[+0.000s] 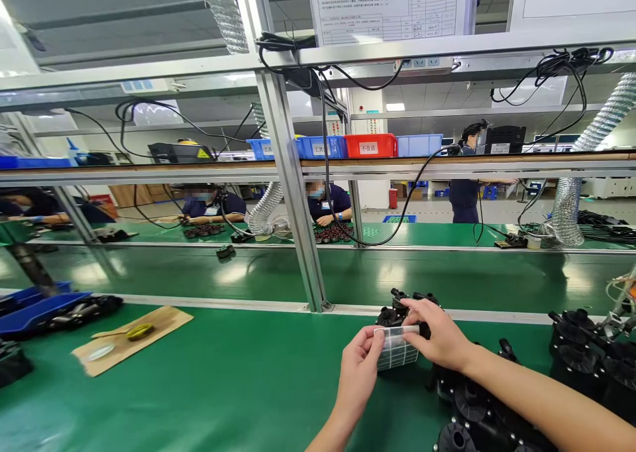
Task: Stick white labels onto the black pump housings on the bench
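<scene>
Between my two hands is a sheet of small pale labels (397, 354), marked off in a grid and curving downward. My left hand (362, 359) pinches its upper left edge between thumb and fingers. At the upper right edge, my right hand (434, 329) has its thumb and fingers closed on the sheet. Just behind the sheet stand black pump-like parts (392, 314), partly covered by my hands. More black round-topped parts (470, 402) lie under and beside my right forearm.
Further black parts (579, 346) stand at the right edge. On the left lie a cardboard piece (163, 326) with a yellow roll (140, 333), and a blue tray (44, 313). A metal post (298, 207) rises at the bench's back edge. Co-workers sit beyond the green belt (238, 273).
</scene>
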A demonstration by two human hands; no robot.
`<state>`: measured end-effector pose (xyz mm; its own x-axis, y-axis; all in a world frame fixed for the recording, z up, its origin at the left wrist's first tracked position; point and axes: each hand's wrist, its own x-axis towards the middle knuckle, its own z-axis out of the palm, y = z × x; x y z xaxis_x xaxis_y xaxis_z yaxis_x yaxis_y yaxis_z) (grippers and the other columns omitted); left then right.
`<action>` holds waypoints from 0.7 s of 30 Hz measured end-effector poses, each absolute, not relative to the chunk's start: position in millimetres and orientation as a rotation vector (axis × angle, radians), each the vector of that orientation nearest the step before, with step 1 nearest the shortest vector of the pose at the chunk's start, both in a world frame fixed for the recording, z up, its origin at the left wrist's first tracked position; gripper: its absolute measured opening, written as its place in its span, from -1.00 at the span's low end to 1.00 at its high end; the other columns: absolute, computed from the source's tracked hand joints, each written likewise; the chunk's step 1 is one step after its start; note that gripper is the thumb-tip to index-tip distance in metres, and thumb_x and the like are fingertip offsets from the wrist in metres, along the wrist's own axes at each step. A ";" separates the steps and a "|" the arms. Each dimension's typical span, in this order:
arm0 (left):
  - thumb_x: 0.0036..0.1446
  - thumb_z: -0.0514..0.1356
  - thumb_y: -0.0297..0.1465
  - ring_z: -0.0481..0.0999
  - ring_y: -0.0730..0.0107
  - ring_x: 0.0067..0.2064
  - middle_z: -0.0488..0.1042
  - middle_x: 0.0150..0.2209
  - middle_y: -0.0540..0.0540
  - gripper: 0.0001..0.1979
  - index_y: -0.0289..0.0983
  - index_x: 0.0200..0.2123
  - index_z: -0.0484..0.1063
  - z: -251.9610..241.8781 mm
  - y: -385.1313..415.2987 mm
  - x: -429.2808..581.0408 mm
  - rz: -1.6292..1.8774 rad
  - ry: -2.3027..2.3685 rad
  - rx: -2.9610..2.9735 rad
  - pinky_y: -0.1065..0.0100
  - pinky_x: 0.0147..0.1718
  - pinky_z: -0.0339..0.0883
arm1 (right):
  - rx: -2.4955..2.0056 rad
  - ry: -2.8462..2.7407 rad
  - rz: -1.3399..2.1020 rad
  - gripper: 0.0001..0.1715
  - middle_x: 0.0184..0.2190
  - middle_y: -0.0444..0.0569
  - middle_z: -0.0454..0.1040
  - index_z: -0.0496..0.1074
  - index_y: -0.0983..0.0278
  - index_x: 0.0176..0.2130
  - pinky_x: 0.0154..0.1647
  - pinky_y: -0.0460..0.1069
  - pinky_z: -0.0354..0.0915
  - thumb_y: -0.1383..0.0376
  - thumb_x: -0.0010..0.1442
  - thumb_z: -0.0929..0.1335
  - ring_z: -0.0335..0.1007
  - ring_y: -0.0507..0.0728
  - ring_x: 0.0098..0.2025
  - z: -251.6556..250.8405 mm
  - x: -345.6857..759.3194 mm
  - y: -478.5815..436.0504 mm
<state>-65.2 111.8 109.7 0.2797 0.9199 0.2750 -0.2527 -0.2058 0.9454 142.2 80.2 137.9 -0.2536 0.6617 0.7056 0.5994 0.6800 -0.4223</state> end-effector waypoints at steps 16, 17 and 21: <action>0.13 0.43 0.08 0.37 0.45 -0.46 0.51 -0.52 0.01 -0.48 -0.30 -0.38 0.51 107.5 112.3 -66.4 1.335 0.711 1.337 0.47 -0.42 0.26 | -0.730 -2.057 -0.355 -0.22 -0.08 0.08 0.64 0.11 0.12 0.49 -0.06 0.24 0.50 0.44 0.43 0.36 0.56 0.29 -0.09 142.2 138.9 78.5; 0.13 0.43 0.08 0.33 0.47 -0.48 0.48 -0.54 0.03 -0.47 -0.30 -0.40 0.49 107.4 112.2 -66.1 1.339 0.719 1.341 0.48 -0.44 0.22 | -0.707 -2.056 -0.348 -0.24 -0.09 0.06 0.65 0.14 0.08 0.48 -0.07 0.22 0.51 0.43 0.44 0.36 0.57 0.27 -0.11 142.3 139.8 78.3; 0.14 0.40 0.12 0.19 0.53 -0.53 0.37 -0.59 0.08 -0.43 -0.29 -0.47 0.44 106.3 111.3 -64.1 1.343 0.742 1.370 0.49 -0.51 0.07 | -0.698 -1.992 -0.237 -0.17 -0.05 0.00 0.66 0.05 0.03 0.50 0.03 0.19 0.57 0.40 0.43 0.38 0.61 0.21 -0.04 145.8 140.2 76.5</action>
